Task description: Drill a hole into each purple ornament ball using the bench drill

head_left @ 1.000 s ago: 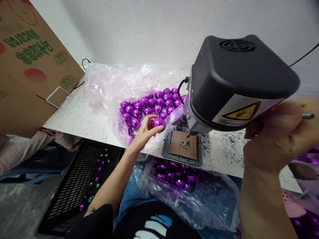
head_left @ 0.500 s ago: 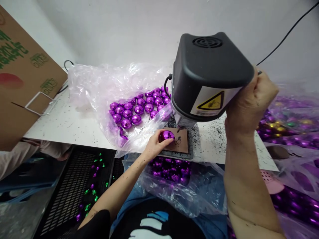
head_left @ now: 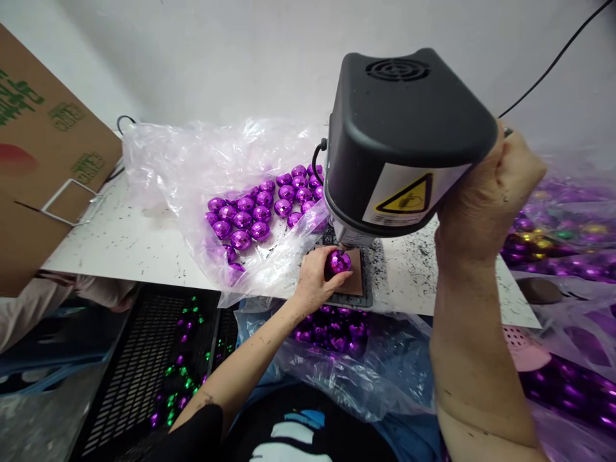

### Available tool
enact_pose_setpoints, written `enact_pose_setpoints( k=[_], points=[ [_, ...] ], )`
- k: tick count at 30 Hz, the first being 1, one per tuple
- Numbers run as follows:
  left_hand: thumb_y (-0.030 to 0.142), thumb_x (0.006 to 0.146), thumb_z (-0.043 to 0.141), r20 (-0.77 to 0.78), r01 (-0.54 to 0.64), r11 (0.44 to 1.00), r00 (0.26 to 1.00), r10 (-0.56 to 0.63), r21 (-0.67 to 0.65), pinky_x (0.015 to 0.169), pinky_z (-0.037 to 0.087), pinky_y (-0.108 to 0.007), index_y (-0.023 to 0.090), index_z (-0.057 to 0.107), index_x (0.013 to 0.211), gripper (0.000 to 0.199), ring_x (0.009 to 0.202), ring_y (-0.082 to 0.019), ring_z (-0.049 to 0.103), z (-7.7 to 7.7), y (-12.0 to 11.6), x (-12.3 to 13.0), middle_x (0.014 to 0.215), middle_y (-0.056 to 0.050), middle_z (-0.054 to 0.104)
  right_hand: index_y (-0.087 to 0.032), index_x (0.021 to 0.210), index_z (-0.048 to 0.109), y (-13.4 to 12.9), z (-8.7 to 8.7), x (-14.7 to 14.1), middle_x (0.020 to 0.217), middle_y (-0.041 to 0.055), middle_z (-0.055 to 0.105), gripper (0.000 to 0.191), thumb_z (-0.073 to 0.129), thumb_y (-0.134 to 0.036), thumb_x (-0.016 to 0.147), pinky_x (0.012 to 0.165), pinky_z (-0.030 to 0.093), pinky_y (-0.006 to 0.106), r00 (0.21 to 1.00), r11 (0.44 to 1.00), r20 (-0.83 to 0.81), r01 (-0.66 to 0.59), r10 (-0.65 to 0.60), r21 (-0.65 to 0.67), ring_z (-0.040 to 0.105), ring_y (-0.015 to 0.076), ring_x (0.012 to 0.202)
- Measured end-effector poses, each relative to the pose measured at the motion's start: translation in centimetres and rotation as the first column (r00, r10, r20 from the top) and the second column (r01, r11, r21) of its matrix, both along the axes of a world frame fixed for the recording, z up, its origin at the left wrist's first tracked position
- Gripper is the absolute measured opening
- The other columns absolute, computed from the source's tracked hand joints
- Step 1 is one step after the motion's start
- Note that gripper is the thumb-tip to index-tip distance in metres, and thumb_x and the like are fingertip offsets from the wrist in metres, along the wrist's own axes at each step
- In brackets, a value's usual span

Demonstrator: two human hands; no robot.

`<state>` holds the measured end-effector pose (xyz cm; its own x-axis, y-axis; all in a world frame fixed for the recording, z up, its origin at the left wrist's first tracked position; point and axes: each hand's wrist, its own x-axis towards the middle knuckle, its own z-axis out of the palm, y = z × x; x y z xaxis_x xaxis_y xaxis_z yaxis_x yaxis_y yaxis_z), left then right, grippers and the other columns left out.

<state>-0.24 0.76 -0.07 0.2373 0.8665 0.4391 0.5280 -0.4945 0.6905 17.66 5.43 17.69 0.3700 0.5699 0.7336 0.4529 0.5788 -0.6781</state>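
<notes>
My left hand pinches a shiny purple faceted ball between thumb and fingers. The ball sits over a brown board on a dark base plate, right beneath the tip of a black bench machine with a yellow warning label. Whether the tip touches the ball I cannot tell. My right hand is closed in a fist around the lever at the machine's right side; most of the lever is hidden, only its end showing. Several like purple balls lie left of the machine on clear plastic.
More purple balls lie in plastic below the table edge. A cardboard box stands at left, above a black crate with green and purple pieces. Bagged balls are at right. Dark shavings litter the white table. Another person's sleeve shows at left.
My left hand has moved right with the purple ball, bringing it from beside the machine's tip to under it. My right hand stays on the lever, and the view has shifted slightly.
</notes>
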Motion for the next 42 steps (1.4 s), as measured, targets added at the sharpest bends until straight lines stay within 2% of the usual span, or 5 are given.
enact_pose_setpoints(
  k=[14, 22, 28, 35, 42],
  points=[
    [0.04, 0.094, 0.062, -0.166, -0.035, 0.995, 0.986, 0.019, -0.093, 0.116, 0.024, -0.047, 0.022, 0.06, 0.121, 0.032, 0.105, -0.025, 0.06, 1.4, 0.3, -0.5, 0.105, -0.007, 0.07, -0.011, 0.068, 0.048, -0.3, 0.3, -0.4, 0.062, -0.0035, 0.043, 0.056, 0.044, -0.062, 0.091, 0.066, 0.03, 0.023, 1.0, 0.999, 0.003, 0.021, -0.021, 0.026, 0.039, 0.0007, 0.06],
    [0.04, 0.099, 0.053, -0.075, -0.054, 0.989, 0.996, 0.044, -0.137, 0.111, 0.03, -0.043, 0.02, 0.059, 0.118, 0.028, 0.108, -0.024, 0.057, 1.2, 0.5, -0.6, 0.111, -0.008, 0.066, -0.013, 0.067, 0.041, -0.6, 0.7, -0.8, 0.061, -0.0039, 0.04, 0.061, 0.046, -0.073, 0.081, 0.061, 0.028, 0.022, 1.0, 1.0, -0.026, 0.009, -0.008, 0.022, 0.036, 0.0019, 0.06],
    [0.036, 0.1, 0.052, -0.193, 0.06, 0.993, 0.978, -0.078, -0.098, 0.12, 0.019, -0.05, 0.02, 0.051, 0.129, 0.034, 0.115, -0.024, 0.056, 0.9, 0.0, -0.5, 0.117, -0.008, 0.064, -0.011, 0.068, 0.042, -0.5, 0.4, -0.6, 0.064, -0.0039, 0.04, 0.063, 0.042, -0.072, 0.086, 0.065, 0.03, 0.021, 1.0, 1.0, -0.02, 0.015, -0.015, -0.01, 0.036, 0.0001, 0.061],
    [0.043, 0.091, 0.067, -0.175, -0.046, 0.996, 0.984, 0.033, -0.072, 0.121, 0.02, -0.051, 0.02, 0.052, 0.126, 0.043, 0.119, -0.027, 0.054, 0.4, 0.0, 0.1, 0.12, -0.01, 0.063, -0.011, 0.067, 0.044, -0.1, 0.2, -0.2, 0.063, -0.0035, 0.041, 0.062, 0.045, -0.071, 0.086, 0.064, 0.03, 0.022, 1.0, 1.0, -0.021, -0.002, 0.002, 0.02, 0.036, 0.0002, 0.061],
    [0.039, 0.092, 0.066, -0.213, 0.059, 0.994, 0.974, -0.076, -0.089, 0.123, 0.017, -0.052, 0.021, 0.048, 0.131, 0.047, 0.119, -0.026, 0.055, 0.0, 0.2, -0.1, 0.122, -0.01, 0.062, -0.012, 0.068, 0.047, -0.4, -0.1, -0.1, 0.059, -0.0039, 0.038, 0.056, 0.05, -0.062, 0.091, 0.06, 0.028, 0.022, 1.0, 0.999, -0.019, -0.023, 0.024, 0.048, 0.034, 0.0004, 0.057]
  ],
)
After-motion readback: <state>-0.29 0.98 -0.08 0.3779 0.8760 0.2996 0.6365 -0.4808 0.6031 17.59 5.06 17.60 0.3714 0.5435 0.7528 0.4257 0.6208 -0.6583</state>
